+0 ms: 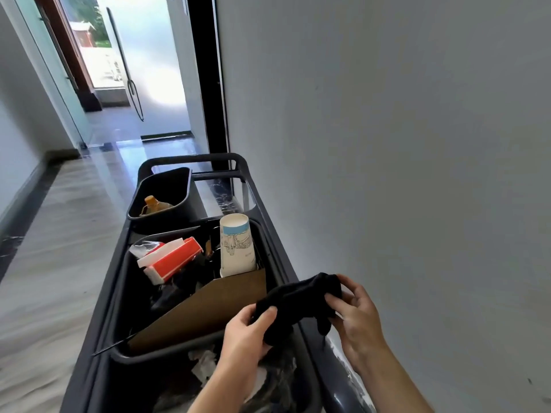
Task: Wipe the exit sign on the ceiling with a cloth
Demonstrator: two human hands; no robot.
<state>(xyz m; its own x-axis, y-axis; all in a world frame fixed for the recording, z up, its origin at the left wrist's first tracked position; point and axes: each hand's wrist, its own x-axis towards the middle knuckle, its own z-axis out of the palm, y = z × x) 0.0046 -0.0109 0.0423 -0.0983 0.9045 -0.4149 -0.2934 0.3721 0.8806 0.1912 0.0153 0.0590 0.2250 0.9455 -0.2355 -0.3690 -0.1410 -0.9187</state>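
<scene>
Grey cart (262, 204) stands along the wall, under and ahead of the grip. Bin (125, 293) of rubbish just left of the grip; cardboard (208, 305) beside it, paper cup (237, 248) beyond. Black cloth (298, 302) stretched between both hands: left hand (247, 335) pinches its near end, right hand (354, 311) its far end.

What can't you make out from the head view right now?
- Exit sign and ceiling: outside the head view's top edge.
- Bottom of the bin: covered by cardboard, paper cup and a red box.
- Cloth: bunched between left hand and right hand; its shape is unclear.
</scene>
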